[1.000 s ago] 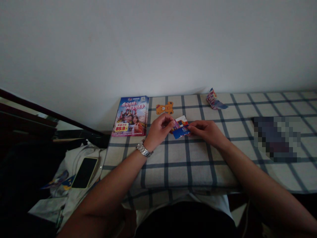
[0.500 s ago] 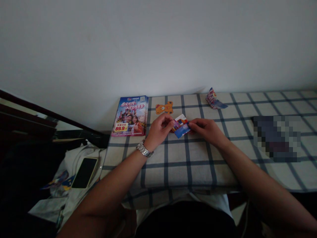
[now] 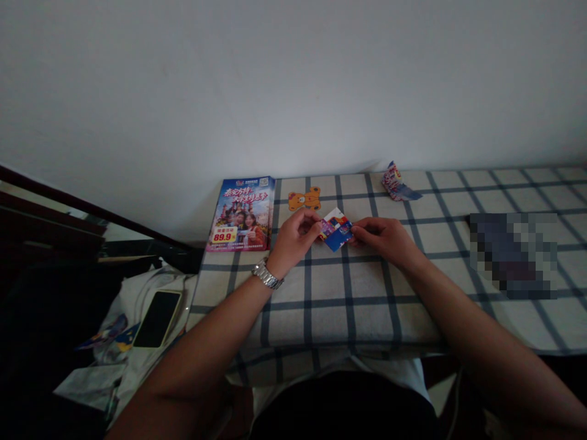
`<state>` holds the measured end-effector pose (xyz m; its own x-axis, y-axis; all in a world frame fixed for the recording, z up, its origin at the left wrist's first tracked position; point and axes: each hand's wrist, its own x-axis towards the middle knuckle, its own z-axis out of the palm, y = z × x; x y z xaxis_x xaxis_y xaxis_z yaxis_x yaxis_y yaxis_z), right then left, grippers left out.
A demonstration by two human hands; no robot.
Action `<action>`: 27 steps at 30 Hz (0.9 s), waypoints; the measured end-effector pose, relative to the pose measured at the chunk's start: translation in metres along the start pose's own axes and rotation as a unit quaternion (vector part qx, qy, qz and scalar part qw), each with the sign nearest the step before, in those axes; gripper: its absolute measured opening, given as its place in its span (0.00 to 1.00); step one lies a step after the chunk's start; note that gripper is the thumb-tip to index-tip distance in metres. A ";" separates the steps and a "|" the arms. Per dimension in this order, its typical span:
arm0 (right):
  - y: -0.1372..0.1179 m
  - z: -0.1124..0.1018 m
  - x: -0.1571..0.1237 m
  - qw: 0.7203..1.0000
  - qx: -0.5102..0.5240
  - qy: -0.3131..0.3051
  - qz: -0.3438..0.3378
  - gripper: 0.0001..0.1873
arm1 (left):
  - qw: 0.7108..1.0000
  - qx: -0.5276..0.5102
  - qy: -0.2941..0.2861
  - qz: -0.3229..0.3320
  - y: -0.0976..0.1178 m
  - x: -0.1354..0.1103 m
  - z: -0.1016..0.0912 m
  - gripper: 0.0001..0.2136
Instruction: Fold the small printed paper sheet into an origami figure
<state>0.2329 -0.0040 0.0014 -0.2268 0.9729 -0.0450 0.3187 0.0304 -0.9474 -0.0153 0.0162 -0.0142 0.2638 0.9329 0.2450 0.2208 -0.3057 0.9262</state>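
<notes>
paper [image 3: 339, 237] shifted slightly, corner pointing away

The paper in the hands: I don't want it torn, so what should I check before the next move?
1. Left hand pinching the paper: ok.
2. Right hand pinching its opposite side: ok.
3. Leaflets apart from the paper: ok, left of it.
4. Crumpled paper apart from both hands: ok, nearer the wall.
5. Paper free of small tears: cannot tell, too small.
</notes>
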 end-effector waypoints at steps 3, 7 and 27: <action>0.002 0.000 0.000 1.000 -0.023 0.013 0.002 0.19 | 0.996 0.082 0.019 0.038 0.005 -0.001 -0.002 0.08; 0.003 -0.001 -0.001 0.997 -0.069 0.030 -0.004 0.20 | 0.974 0.202 -0.015 0.097 0.011 -0.001 -0.005 0.07; 0.006 -0.006 0.001 0.952 -0.267 0.086 -0.122 0.14 | 0.913 0.305 -0.156 0.221 0.003 -0.001 -0.006 0.11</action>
<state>0.2400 -0.0012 -0.0024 -0.2148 0.9437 0.2515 0.7089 0.3278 -0.6245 -0.0203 0.0156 -0.0099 0.6883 0.6214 0.3744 0.4840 -0.7777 0.4011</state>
